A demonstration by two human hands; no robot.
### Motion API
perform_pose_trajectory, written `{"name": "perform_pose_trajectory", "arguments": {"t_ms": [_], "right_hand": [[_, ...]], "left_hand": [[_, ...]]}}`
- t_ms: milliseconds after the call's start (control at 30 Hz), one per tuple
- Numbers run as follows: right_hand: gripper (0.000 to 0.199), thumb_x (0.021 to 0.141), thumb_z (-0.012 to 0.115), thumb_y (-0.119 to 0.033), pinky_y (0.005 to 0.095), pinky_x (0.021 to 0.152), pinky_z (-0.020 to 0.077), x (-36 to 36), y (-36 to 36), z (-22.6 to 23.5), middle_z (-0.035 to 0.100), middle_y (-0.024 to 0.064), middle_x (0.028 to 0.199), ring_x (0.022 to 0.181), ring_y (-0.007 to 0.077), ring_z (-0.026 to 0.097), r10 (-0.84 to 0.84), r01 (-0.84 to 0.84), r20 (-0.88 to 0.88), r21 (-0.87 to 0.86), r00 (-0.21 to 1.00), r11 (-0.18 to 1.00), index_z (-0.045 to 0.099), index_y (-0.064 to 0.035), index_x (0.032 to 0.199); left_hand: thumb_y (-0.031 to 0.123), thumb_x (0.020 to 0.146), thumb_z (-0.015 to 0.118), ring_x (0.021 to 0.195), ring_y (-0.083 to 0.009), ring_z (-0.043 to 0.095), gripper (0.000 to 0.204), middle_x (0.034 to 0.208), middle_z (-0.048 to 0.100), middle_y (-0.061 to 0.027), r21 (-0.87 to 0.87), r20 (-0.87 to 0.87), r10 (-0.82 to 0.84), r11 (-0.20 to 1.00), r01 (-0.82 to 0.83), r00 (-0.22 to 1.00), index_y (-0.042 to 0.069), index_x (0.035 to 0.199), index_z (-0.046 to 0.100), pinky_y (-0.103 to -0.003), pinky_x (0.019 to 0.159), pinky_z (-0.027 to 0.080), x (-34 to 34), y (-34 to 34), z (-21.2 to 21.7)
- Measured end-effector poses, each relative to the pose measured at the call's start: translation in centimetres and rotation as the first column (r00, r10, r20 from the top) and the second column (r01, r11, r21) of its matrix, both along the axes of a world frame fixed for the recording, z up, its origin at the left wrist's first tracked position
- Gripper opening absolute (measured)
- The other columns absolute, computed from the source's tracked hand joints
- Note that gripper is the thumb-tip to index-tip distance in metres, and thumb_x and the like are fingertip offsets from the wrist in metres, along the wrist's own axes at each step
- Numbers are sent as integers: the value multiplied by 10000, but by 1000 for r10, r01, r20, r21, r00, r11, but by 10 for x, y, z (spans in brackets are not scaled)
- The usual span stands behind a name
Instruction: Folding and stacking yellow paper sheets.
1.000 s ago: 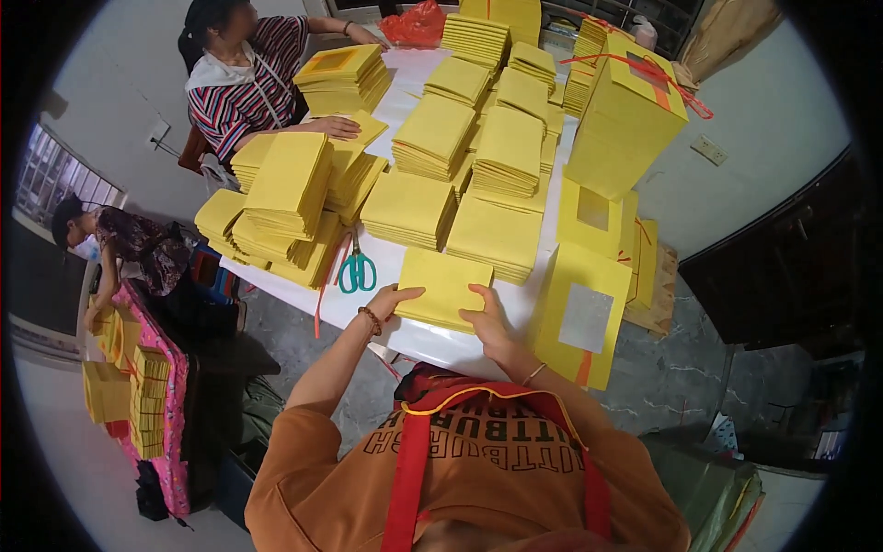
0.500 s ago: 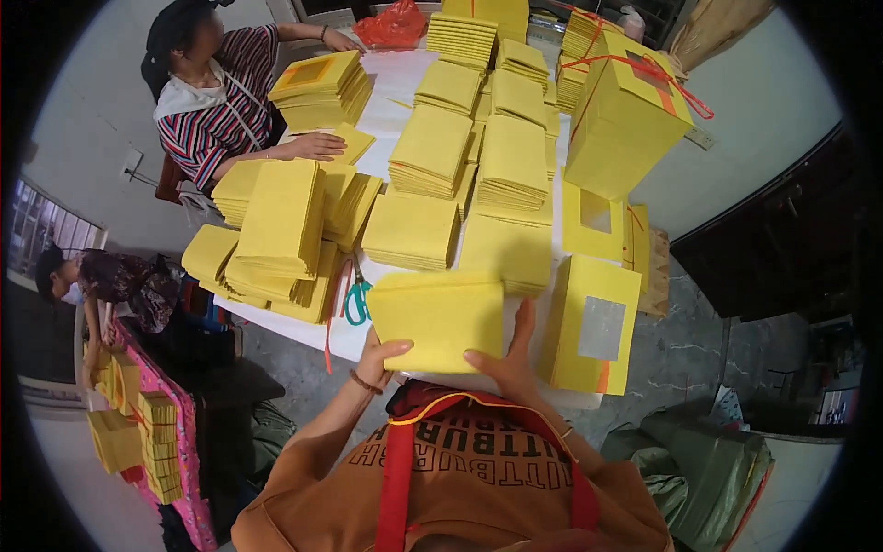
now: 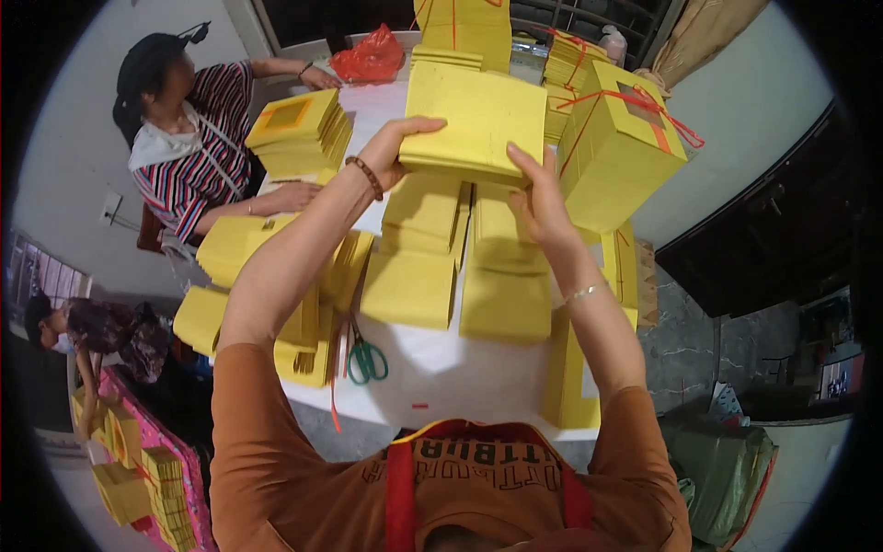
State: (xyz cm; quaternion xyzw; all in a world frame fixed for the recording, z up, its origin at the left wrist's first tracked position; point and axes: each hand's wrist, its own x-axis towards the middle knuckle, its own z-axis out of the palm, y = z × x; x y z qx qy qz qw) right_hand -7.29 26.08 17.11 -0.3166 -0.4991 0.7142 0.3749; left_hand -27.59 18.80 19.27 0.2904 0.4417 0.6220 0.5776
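Note:
A flat stack of yellow folded paper (image 3: 474, 120) is held out level over the far half of the table. My left hand (image 3: 397, 147) grips its left side, thumb lying on top. On the right side, my right hand (image 3: 541, 191) holds it with the thumb over the near edge and its fingers mostly hidden beneath. Below and nearer to me, yellow paper stacks (image 3: 409, 290) lie in two rows, partly covered by the held one. Green-handled scissors (image 3: 367, 362) rest on the white tabletop (image 3: 395, 397) beside the left row.
Tall yellow bundles tied with red string (image 3: 602, 175) stand at the right, and more yellow piles (image 3: 241, 244) at the left. A person in a striped top (image 3: 207, 138) sits at the far left near a red plastic bag (image 3: 371, 55). Another person (image 3: 110, 322) bends over a pink-covered table (image 3: 195, 460).
Both my hands have carried the yellow paper stack from the table's near edge out to the far part, over the rows. The seated person's near hand has shifted a little.

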Motion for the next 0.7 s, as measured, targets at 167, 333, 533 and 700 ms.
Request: {"name": "perform_pose_trajectory", "arguments": {"t_ms": [167,333,533,700], "right_hand": [[451,809,610,-166,452,874,454,-58,127,25,488,142,1184,1066,278,504,-27,-3,-453,-66,891,998,424,-46,1202],[374,837,517,-227,483,922,401,-98,239,27,508,163,1177,1070,307,495,-268,1,-726,-345,634,938,485,-40,1160],[356,842,471,-276,444,893,417,-142,301,-14,557,133,1126,1002,288,531,-338,131,-653,-344,678,930,537,-63,1121],[341,798,562,-225,447,853,427,-143,323,-57,568,102,1101,961,275,542,-339,101,-586,-400,736,911,523,-86,1106]], "left_hand": [[337,820,617,933,-158,603,436,1055,614,-84,142,-274,45,990,-5,961,48,1137,535,-313,820,484,-23,99,74],[545,845,481,1295,-288,319,727,1398,339,-170,347,-485,400,904,-249,778,156,1401,218,-413,1032,290,-91,203,75],[258,846,533,1029,-314,509,317,1128,538,-157,706,-626,706,693,143,-332,64,1096,557,-359,932,377,-217,270,-30],[652,804,264,1253,-316,356,662,1313,481,-44,253,-965,183,830,-498,-186,224,1239,520,-547,991,228,-231,297,-57]]}}
